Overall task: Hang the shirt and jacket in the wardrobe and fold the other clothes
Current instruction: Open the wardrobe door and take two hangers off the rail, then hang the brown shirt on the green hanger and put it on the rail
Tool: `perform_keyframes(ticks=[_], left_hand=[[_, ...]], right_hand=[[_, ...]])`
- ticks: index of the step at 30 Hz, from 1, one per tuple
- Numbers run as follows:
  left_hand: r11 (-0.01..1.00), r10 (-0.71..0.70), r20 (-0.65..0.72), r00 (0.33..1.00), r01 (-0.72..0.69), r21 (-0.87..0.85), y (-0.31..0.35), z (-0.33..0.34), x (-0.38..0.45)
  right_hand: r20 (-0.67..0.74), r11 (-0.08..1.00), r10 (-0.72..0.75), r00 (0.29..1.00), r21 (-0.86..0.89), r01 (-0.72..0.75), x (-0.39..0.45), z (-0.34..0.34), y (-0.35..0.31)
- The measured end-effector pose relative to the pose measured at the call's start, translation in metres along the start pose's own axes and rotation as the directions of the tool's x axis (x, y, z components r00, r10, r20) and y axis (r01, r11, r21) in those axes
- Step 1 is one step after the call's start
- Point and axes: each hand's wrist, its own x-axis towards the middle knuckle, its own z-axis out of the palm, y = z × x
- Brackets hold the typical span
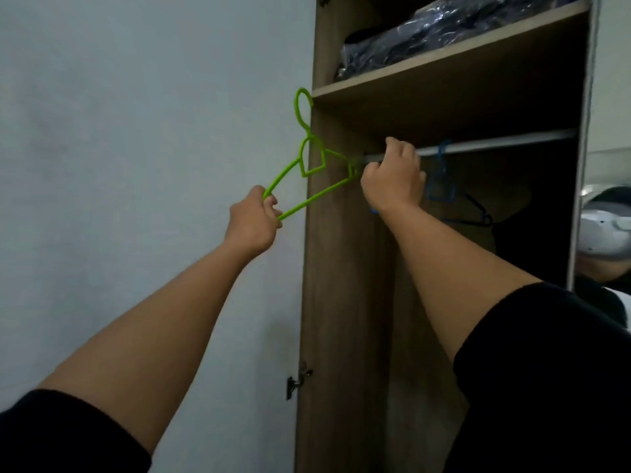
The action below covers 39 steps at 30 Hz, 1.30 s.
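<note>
Head view: open wood wardrobe (345,268) w/ metal rail (495,143), grey wall (136,131) left.

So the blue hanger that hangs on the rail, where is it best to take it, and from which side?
Probably at the neck just under its hook, on the blue hanger, coming from the open front of the wardrobe. The hook sits over the rail, so a grip there can lift it straight off. The right hand is already beside it.

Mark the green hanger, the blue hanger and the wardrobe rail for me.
green hanger (309,199): head view, on its lower bar, right of the left hand.
blue hanger (442,186): head view, on its upper body below the hook.
wardrobe rail (495,143): head view, on the bare metal stretch right of the blue hanger's hook.
</note>
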Motion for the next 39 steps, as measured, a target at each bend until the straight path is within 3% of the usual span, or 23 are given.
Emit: perform_keyframes(ticks=[6, 12, 17, 20, 23, 26, 30, 34, 39], left_hand=[[0.987, -0.013, 0.026, 1.000, 0.009, 0.160, 0.006, -0.152, -0.075], [0.926, -0.119, 0.139, 0.983, 0.059, 0.372, 0.027, -0.295, -0.150], [0.883, -0.235, 0.096, 0.967, 0.171, 0.437, 0.065, -0.387, -0.218], [0.785, -0.256, -0.026, 0.966, 0.223, 0.578, 0.084, -0.435, -0.260], [0.605, -0.234, -0.234, 0.944, 0.330, 0.725, 0.091, -0.478, -0.297], [0.416, -0.224, -0.429, 0.875, 0.484, 0.770, 0.092, -0.510, -0.330], [0.261, -0.183, -0.613, 0.769, 0.639, 0.724, 0.102, -0.546, -0.371], [0.258, -0.123, -0.722, 0.681, 0.724, 0.639, 0.104, -0.603, -0.405], [0.143, -0.228, -0.762, 0.606, 0.795, 0.589, 0.083, -0.680, -0.424]], right_hand=[[0.242, 0.993, -0.034, 0.970, 0.115, 0.006, -0.079, -0.009, -0.092], [0.435, 0.978, -0.167, 0.885, 0.189, 0.092, -0.151, -0.029, -0.168], [0.487, 0.931, -0.289, 0.824, 0.343, 0.124, -0.204, -0.059, -0.228], [0.483, 0.835, -0.410, 0.774, 0.540, 0.106, -0.238, -0.079, -0.262], [0.508, 0.731, -0.531, 0.679, 0.679, 0.064, -0.278, -0.097, -0.296], [0.547, 0.628, -0.621, 0.561, 0.776, -0.061, -0.327, -0.115, -0.328], [0.614, 0.550, -0.682, 0.396, 0.788, -0.276, -0.379, -0.140, -0.364], [0.601, 0.520, -0.692, 0.401, 0.799, -0.301, -0.417, -0.146, -0.409], [0.618, 0.531, -0.599, 0.509, 0.783, -0.325, -0.469, -0.137, -0.477]])
